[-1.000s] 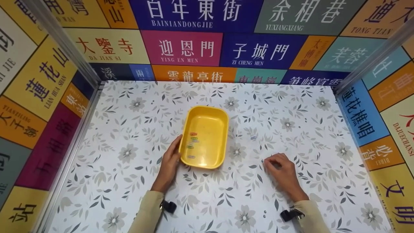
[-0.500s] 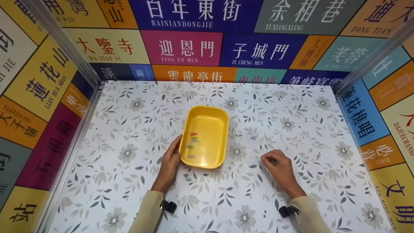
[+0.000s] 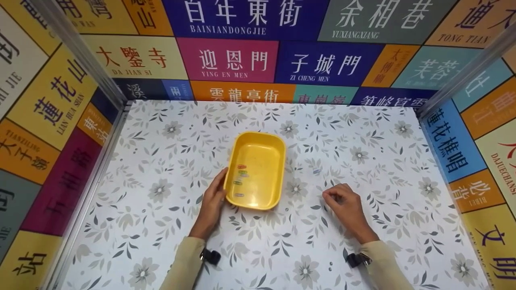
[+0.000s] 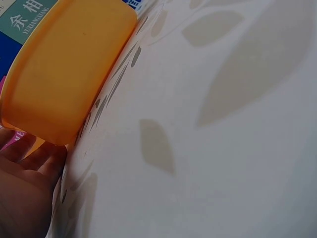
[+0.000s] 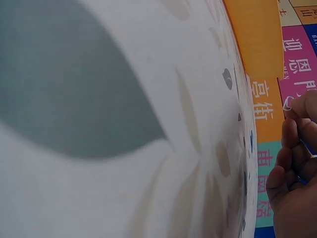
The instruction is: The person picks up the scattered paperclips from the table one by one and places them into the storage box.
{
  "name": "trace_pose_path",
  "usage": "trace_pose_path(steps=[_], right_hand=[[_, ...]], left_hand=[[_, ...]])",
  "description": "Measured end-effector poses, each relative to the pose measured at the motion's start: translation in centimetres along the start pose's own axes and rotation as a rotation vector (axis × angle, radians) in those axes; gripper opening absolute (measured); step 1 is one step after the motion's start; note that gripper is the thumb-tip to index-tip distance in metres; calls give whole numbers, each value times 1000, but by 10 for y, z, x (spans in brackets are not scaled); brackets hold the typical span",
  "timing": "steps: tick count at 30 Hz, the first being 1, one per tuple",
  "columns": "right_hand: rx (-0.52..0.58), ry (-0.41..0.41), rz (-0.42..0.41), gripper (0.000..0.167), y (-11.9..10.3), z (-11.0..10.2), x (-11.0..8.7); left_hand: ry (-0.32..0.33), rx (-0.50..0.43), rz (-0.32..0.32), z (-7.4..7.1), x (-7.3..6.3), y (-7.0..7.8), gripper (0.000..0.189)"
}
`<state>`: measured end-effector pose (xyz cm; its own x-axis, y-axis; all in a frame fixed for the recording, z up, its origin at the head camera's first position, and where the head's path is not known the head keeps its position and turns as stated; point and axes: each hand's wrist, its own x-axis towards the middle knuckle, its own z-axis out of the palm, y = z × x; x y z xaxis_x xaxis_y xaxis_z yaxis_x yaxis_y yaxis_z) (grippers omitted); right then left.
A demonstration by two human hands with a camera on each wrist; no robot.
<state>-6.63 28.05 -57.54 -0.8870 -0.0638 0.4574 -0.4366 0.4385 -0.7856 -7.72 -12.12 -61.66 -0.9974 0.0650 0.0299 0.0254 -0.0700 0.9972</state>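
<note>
A yellow plastic tray [image 3: 260, 169] stands on the table. Inside, along its left part, lie several small coloured paper clips [image 3: 242, 172], among them red, green and pale ones. My left hand [image 3: 211, 205] rests against the tray's left wall; the left wrist view shows its fingers [image 4: 37, 156] at the tray's lower corner. To the right of the tray, my right hand [image 3: 346, 205] is held with thumb and index finger together, pinching a small pale looped paper clip [image 5: 288, 103]. A pale blue paper clip [image 3: 316, 171] lies on the table beyond that hand.
The table is covered with a white cloth [image 3: 169, 241] printed with grey flowers and leaves. Panels with coloured lettered blocks [image 3: 227, 60] rise at the back and both sides, with metal posts [image 3: 82, 52] at the corners.
My right hand has shifted a little to the left and away from me, closer to the tray. The left hand and tray have stayed in place.
</note>
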Motion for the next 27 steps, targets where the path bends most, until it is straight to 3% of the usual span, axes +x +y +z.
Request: trace_pose_path(steps=[16, 27], right_hand=[[-2, -47, -8, 7, -4, 8, 13], [-44, -53, -59, 19, -3, 26, 22]], left_hand=[[-6, 16, 7, 0, 1, 1, 66], [-1, 45, 10, 2, 1, 2, 68]])
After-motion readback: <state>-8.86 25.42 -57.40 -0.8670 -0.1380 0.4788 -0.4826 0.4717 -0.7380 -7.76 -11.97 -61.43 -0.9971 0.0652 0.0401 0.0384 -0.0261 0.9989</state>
